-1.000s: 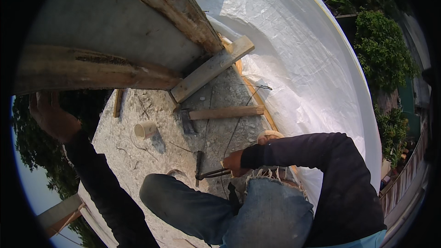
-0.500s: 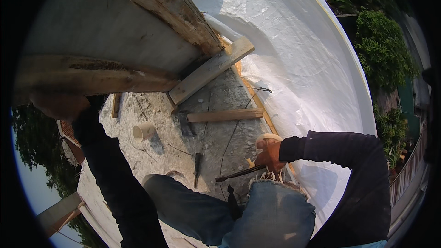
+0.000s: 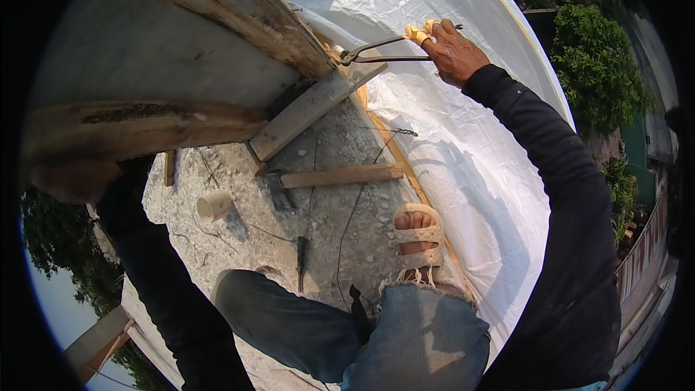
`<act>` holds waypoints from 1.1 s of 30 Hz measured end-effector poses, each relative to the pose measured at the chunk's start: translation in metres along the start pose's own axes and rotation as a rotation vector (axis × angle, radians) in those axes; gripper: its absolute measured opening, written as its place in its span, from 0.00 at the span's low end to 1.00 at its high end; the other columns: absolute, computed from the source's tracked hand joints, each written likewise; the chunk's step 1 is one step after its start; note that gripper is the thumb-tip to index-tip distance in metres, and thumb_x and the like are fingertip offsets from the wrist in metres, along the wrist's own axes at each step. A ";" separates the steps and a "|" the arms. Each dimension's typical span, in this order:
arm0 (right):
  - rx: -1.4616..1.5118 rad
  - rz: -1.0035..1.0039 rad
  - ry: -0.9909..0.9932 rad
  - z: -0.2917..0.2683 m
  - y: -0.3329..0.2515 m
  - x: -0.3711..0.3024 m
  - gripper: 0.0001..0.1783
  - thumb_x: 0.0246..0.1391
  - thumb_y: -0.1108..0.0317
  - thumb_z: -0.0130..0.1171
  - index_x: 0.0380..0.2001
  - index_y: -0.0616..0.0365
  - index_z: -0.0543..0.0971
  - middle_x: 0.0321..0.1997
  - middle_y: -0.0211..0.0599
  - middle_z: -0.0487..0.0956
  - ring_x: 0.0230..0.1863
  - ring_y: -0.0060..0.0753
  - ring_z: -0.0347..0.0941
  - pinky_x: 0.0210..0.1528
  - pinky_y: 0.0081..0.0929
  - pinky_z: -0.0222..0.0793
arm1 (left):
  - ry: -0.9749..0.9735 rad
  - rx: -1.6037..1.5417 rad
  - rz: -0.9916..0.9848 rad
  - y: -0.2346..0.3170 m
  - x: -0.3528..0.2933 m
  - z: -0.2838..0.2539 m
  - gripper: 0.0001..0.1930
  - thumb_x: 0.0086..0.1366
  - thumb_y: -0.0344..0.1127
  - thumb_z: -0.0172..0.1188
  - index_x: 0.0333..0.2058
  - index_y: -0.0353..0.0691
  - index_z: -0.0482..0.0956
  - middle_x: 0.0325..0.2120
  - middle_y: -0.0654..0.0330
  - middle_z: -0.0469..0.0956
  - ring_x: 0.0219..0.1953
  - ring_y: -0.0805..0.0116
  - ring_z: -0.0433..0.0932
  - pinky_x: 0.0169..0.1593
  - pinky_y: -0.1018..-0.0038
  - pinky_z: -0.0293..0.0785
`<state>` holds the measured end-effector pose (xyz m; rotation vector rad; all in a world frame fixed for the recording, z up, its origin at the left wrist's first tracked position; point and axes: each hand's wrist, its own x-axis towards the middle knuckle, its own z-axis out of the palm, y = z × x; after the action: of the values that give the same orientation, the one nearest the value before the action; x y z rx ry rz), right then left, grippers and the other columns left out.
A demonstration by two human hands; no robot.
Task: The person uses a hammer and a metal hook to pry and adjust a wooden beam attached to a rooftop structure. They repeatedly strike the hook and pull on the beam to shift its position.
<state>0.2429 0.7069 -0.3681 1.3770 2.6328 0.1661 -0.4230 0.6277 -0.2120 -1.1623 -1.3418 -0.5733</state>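
**Where things lie on the slab edge**

The right hand [image 3: 450,49] is far forward, gripping pincers [image 3: 376,49] whose jaws meet the upper end of a slanting plank [image 3: 311,110]. That plank leans under a long beam [image 3: 239,14] running up-left. Right of both spreads a plastic sheet [image 3: 463,145]. Nearer, on the concrete floor [image 3: 340,174], a hammer [image 3: 329,177] lies crosswise; a small cup [image 3: 214,205] sits left of it. A sandalled foot [image 3: 418,235] stands at the sheet's edge. The left hand [image 3: 72,179] holds a lower beam [image 3: 137,130] at far left.
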 end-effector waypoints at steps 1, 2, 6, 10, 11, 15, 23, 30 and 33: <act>-0.027 -0.035 0.048 0.006 0.006 0.009 0.27 0.55 0.77 0.66 0.59 0.57 0.72 0.52 0.49 0.72 0.57 0.43 0.67 0.58 0.28 0.76 | 0.013 -0.003 0.011 -0.004 0.000 0.001 0.25 0.65 0.41 0.64 0.54 0.32 0.71 0.49 0.51 0.78 0.50 0.57 0.82 0.52 0.68 0.81; -0.052 -0.071 0.093 0.011 0.009 0.017 0.29 0.55 0.77 0.67 0.60 0.56 0.71 0.53 0.49 0.72 0.58 0.44 0.67 0.60 0.29 0.75 | 0.022 -0.013 0.019 -0.007 0.000 0.001 0.25 0.64 0.41 0.64 0.53 0.32 0.71 0.49 0.51 0.78 0.49 0.57 0.82 0.52 0.68 0.81; -0.016 -0.113 0.039 0.026 0.019 0.032 0.36 0.51 0.77 0.71 0.62 0.53 0.68 0.56 0.50 0.71 0.61 0.46 0.66 0.64 0.30 0.72 | 0.045 -0.036 0.059 -0.018 0.002 -0.001 0.24 0.64 0.41 0.64 0.53 0.32 0.71 0.48 0.51 0.78 0.49 0.57 0.82 0.51 0.68 0.81; -0.043 -0.143 0.061 0.038 0.024 0.043 0.39 0.49 0.76 0.72 0.64 0.52 0.67 0.59 0.50 0.70 0.62 0.47 0.65 0.66 0.31 0.71 | 0.066 -0.068 0.099 -0.022 0.007 -0.004 0.24 0.64 0.41 0.64 0.52 0.32 0.71 0.48 0.51 0.78 0.48 0.57 0.81 0.51 0.68 0.81; -0.053 -0.146 0.055 0.041 0.024 0.045 0.40 0.50 0.76 0.71 0.65 0.52 0.66 0.59 0.50 0.71 0.62 0.47 0.65 0.66 0.31 0.71 | 0.071 -0.074 0.113 -0.022 0.009 -0.004 0.24 0.64 0.41 0.64 0.52 0.32 0.71 0.48 0.51 0.78 0.48 0.57 0.81 0.51 0.68 0.81; -0.045 -0.176 0.095 0.046 0.027 0.053 0.41 0.53 0.78 0.68 0.68 0.53 0.63 0.59 0.49 0.72 0.63 0.48 0.65 0.67 0.33 0.70 | 0.086 -0.105 0.148 -0.027 0.013 -0.007 0.23 0.64 0.42 0.64 0.51 0.32 0.71 0.47 0.51 0.78 0.47 0.57 0.81 0.50 0.67 0.81; -0.094 -0.115 0.051 0.030 0.019 0.056 0.31 0.63 0.71 0.60 0.69 0.56 0.66 0.60 0.53 0.74 0.65 0.52 0.67 0.77 0.44 0.52 | 0.096 -0.139 0.200 -0.034 0.018 -0.016 0.22 0.64 0.42 0.64 0.50 0.32 0.72 0.45 0.52 0.78 0.46 0.58 0.81 0.49 0.67 0.81; 0.032 -0.071 0.123 0.032 0.007 0.042 0.18 0.68 0.67 0.54 0.57 0.63 0.78 0.57 0.58 0.76 0.64 0.56 0.70 0.77 0.56 0.46 | 0.102 -0.175 0.208 -0.032 0.021 -0.016 0.21 0.64 0.42 0.63 0.48 0.33 0.72 0.44 0.52 0.78 0.45 0.58 0.81 0.48 0.67 0.81; -0.009 -0.041 0.183 0.037 0.004 0.039 0.17 0.66 0.69 0.56 0.54 0.66 0.79 0.55 0.59 0.77 0.63 0.54 0.71 0.78 0.58 0.45 | 0.106 -0.184 0.212 -0.031 0.023 -0.015 0.21 0.64 0.42 0.63 0.48 0.33 0.72 0.44 0.52 0.78 0.44 0.58 0.81 0.48 0.67 0.81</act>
<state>0.2314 0.7419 -0.4077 1.3640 2.8009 0.3125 -0.4385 0.6098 -0.1782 -1.3852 -1.0766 -0.6045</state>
